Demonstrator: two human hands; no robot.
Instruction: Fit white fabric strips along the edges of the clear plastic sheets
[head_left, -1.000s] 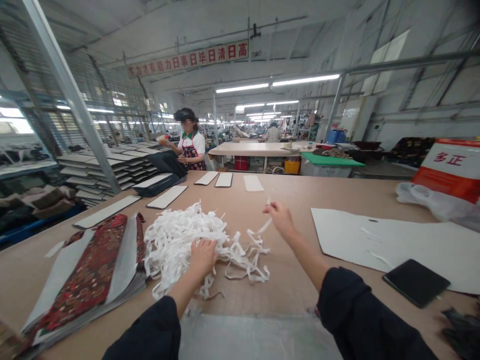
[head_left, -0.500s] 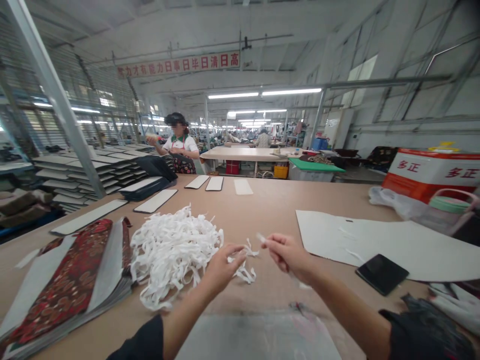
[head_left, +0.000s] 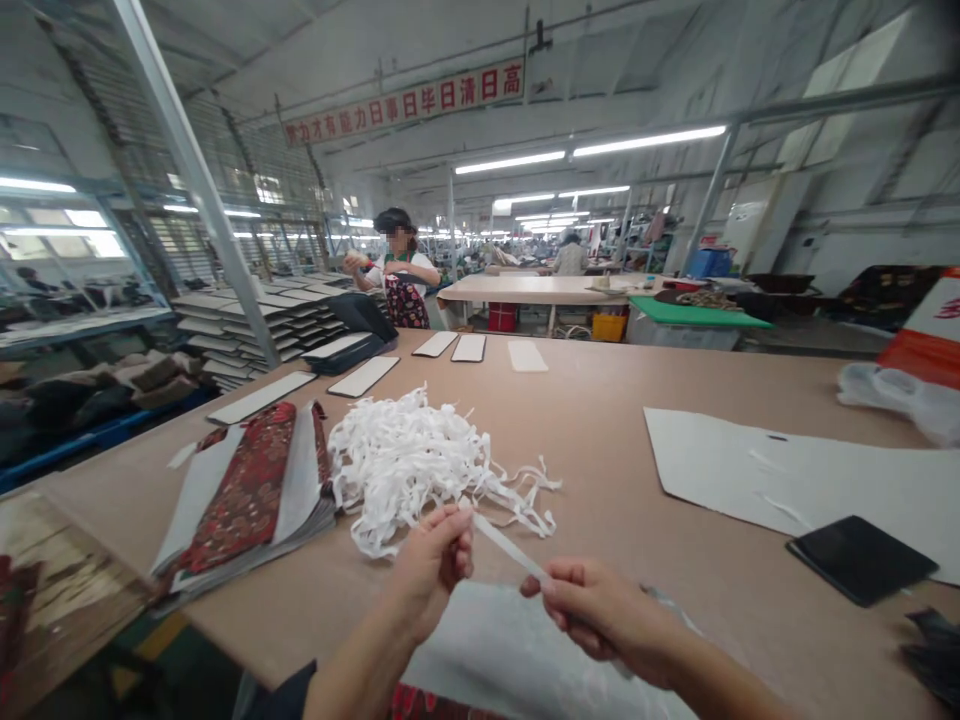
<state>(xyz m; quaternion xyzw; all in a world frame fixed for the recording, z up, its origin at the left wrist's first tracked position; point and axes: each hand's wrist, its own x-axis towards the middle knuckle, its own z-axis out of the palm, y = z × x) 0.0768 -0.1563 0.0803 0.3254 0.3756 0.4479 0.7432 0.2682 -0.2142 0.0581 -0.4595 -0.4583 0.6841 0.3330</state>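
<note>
A white fabric strip (head_left: 504, 542) is stretched between my two hands above the table. My left hand (head_left: 441, 548) pinches its upper end. My right hand (head_left: 589, 603) grips the strip lower down, fingers closed, and a tail of it shows below the palm. Just beyond my left hand lies a tangled heap of white strips (head_left: 409, 450), with loose ends trailing to the right. Under my hands is a pale sheet (head_left: 480, 640), and a bit of red patterned cloth (head_left: 435, 703) shows at its near edge.
Left of the heap sits a stack of red patterned fabric and pale sheets (head_left: 251, 490). On the right lie a large white board (head_left: 720, 455) and a black flat piece (head_left: 862, 560). White panels (head_left: 365, 376) line the far edge. A co-worker (head_left: 405, 270) stands beyond the table.
My left hand has come away from the loose strip ends and closed on the strip's end. The strip is now drawn out between both hands. The view has turned left.
</note>
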